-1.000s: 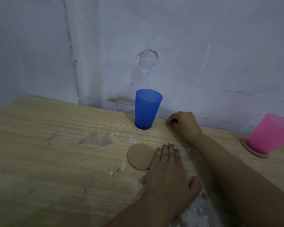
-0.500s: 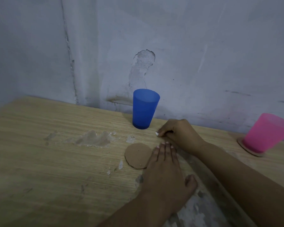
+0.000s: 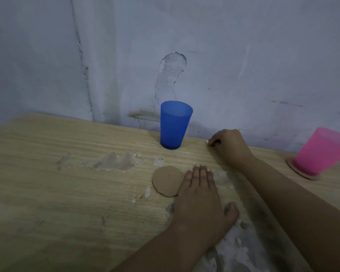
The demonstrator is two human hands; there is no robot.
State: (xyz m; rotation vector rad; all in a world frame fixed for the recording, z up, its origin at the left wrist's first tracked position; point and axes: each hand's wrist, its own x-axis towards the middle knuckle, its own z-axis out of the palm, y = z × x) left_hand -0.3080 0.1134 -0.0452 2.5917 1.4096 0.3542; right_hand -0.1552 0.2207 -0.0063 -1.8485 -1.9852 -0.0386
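While the left hand (image 3: 201, 195) lies flat with straight fingers, its fingertips over the right edge of the disc (image 3: 166, 180), the right hand (image 3: 231, 147) rests just right of the blue cup (image 3: 175, 125). Its fingers are curled under, with nothing in them that I can make out. The disc lies flat on the table (image 3: 57, 193), nearer the person than the cup and apart from it.

I'd worry about that cup. It looks tall and light, and a careless swing of the right knuckles could tip it. The thin disc could also slide if the flat hand drags.

The cup stands close to the wall (image 3: 243, 55), so there is little room behind it. Open table runs left and toward the person. The pink cup (image 3: 322, 152) on its coaster (image 3: 302, 174) sits well off right.
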